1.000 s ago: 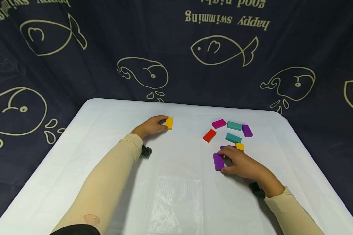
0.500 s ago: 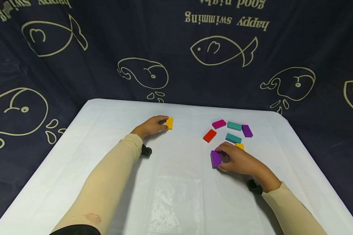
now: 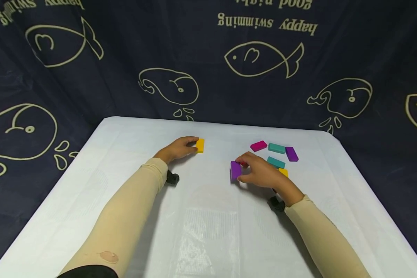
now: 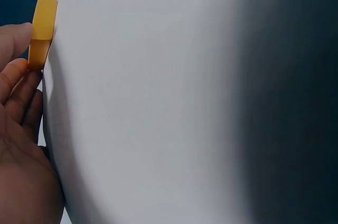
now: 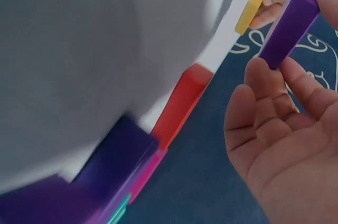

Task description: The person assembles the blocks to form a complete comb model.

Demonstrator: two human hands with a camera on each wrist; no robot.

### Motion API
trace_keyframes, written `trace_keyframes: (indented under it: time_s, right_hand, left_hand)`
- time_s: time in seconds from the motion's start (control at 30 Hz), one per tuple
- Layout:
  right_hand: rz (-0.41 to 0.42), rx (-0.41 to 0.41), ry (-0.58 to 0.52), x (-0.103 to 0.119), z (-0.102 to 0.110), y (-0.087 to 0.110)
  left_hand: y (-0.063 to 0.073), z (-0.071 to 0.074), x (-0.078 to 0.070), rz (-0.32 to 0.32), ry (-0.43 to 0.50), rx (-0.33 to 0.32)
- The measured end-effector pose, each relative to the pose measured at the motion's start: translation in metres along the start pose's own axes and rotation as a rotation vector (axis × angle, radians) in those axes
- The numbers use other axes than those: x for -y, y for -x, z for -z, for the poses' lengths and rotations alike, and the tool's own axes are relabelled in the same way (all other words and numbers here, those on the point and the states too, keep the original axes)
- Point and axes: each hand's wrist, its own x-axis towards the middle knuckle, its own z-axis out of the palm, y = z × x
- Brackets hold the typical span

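My left hand (image 3: 178, 149) pinches a yellow block (image 3: 200, 146) near the table's far edge, thumb on one end and fingers on the other. In the left wrist view the yellow block (image 4: 43, 28) stands by the thumb. Right of it, my right hand (image 3: 262, 170) holds a purple block (image 3: 235, 171) between thumb and fingertips. The right wrist view shows that purple block (image 5: 292, 20) lifted off the table. Mostly covered by the right fingers in the head view, a red block (image 5: 182, 102) lies below that hand.
Behind and right of the right hand lie a pink block (image 3: 258, 146), two teal blocks (image 3: 276, 148), a purple block (image 3: 292, 154) and a partly hidden yellow block (image 3: 283, 172). All rest on the white-covered table (image 3: 208, 231). A dark printed cloth (image 3: 208, 46) hangs behind.
My right hand has carried the purple block leftward and toward the far edge, passing in front of the red block. The left hand and its yellow block have stayed in place.
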Motion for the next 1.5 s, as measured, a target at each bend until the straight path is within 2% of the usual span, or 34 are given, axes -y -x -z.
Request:
trace_keyframes:
  time_s: [0.33,0.67,1.07,1.23,1.5]
  right_hand:
    - [-0.072,0.022,-0.048,0.012,-0.005,-0.051]
    - [-0.061,0.051,-0.146,0.022,-0.022,-0.087]
    - [-0.131,0.072,-0.273,0.034,-0.04,-0.106]
    - [-0.163,0.088,-0.301,0.037,-0.046,-0.109]
    - [-0.218,0.076,-0.34,0.046,-0.05,-0.109]
  left_hand:
    - [0.001,0.0,-0.002,0.002,0.013,-0.003]
    - [-0.001,-0.001,0.001,0.011,0.015,0.006]
    - [0.002,0.001,-0.001,-0.028,0.013,0.006]
    - [0.001,0.001,0.001,-0.023,0.023,0.007]
    - [0.0,0.002,0.002,-0.036,-0.014,0.0]
